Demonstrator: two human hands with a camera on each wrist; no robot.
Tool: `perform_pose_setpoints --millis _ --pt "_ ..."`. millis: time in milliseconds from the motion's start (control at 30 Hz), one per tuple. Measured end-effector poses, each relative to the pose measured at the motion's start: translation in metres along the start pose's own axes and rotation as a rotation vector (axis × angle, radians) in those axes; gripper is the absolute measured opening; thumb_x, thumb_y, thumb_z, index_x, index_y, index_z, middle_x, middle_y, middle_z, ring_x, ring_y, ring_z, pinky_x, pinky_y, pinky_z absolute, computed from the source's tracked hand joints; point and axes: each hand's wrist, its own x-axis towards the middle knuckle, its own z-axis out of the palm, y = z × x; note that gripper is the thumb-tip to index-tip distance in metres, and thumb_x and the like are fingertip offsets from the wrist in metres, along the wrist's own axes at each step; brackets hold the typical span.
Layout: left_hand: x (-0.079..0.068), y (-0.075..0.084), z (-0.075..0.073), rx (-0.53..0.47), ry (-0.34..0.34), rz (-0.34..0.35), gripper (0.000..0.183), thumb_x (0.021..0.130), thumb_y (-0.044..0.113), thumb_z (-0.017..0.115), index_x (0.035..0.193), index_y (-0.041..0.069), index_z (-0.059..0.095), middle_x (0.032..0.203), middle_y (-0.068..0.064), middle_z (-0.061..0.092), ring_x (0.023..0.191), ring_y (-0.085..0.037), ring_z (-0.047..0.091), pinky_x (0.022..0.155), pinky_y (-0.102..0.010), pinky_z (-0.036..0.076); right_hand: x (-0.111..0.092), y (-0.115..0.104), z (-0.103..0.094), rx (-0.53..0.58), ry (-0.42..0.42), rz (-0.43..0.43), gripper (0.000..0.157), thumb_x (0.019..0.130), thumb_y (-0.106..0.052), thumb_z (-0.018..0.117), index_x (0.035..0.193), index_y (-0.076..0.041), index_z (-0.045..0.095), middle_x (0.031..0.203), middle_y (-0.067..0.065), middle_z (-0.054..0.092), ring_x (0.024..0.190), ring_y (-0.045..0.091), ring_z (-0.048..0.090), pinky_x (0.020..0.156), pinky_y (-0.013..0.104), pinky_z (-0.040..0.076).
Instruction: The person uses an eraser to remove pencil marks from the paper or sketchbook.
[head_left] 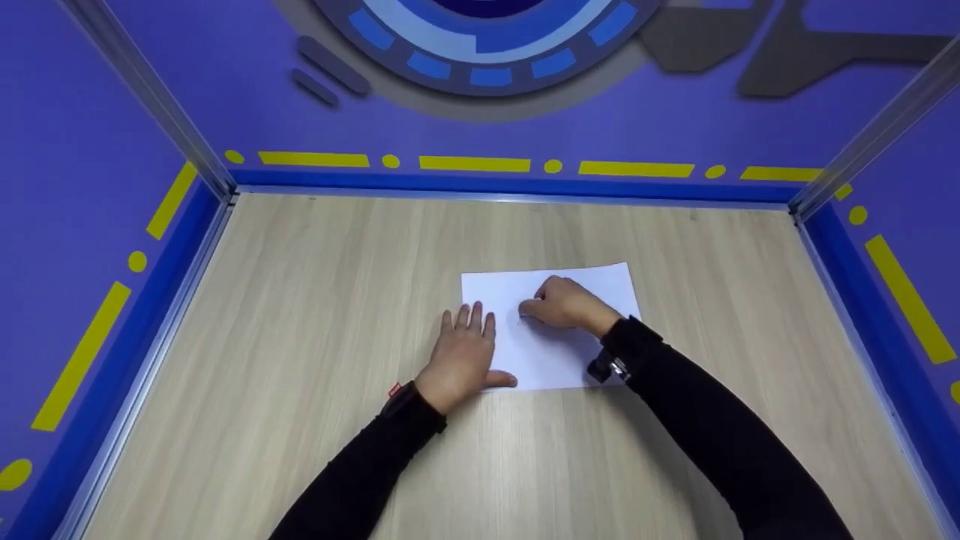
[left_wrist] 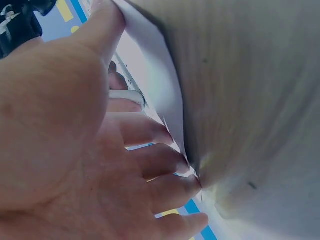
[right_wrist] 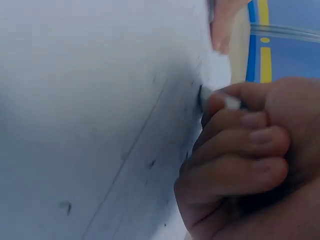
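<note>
A white sheet of paper (head_left: 547, 367) lies on the wooden table. My left hand (head_left: 459, 358) rests on its left edge with fingers spread and straight, the thumb along the near edge. In the left wrist view the paper's edge (left_wrist: 162, 75) bows slightly up from the table. Over the upper middle of the sheet, my right hand (head_left: 566, 304) pinches a small white eraser (right_wrist: 231, 102), its darkened end against the paper. The fingers hide most of it. Dark crumbs and a faint line show on the paper in the right wrist view.
Light wood tabletop (head_left: 315, 300) surrounds the sheet. Blue panels (head_left: 480, 139) with yellow marks stand at the back and both sides, joined by metal corner posts (head_left: 161, 105).
</note>
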Motion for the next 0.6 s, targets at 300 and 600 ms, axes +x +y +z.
perform_pose_setpoints --millis 300,600 --pt "0.001 0.001 -0.001 0.013 -0.017 -0.007 0.123 0.085 0.085 0.071 0.169 0.001 0.041 0.177 -0.026 0.038 0.165 -0.043 0.039 0.133 -0.065 0.035 -0.014 0.042 -0.023 0.036 0.000 0.057 0.057 0.099 -0.042 0.070 0.052 -0.023 0.044 0.053 -0.011 0.032 0.050 0.009 0.030 0.050 0.027 0.024" --pt "0.000 0.000 0.001 0.003 -0.037 -0.009 0.123 0.087 0.085 0.070 0.170 0.000 0.040 0.178 -0.026 0.036 0.166 -0.043 0.037 0.133 -0.066 0.034 -0.037 0.091 -0.046 0.065 -0.028 0.151 0.054 0.102 -0.045 0.071 0.058 -0.023 0.048 0.060 -0.010 0.032 0.057 0.011 0.036 0.055 0.029 0.029"
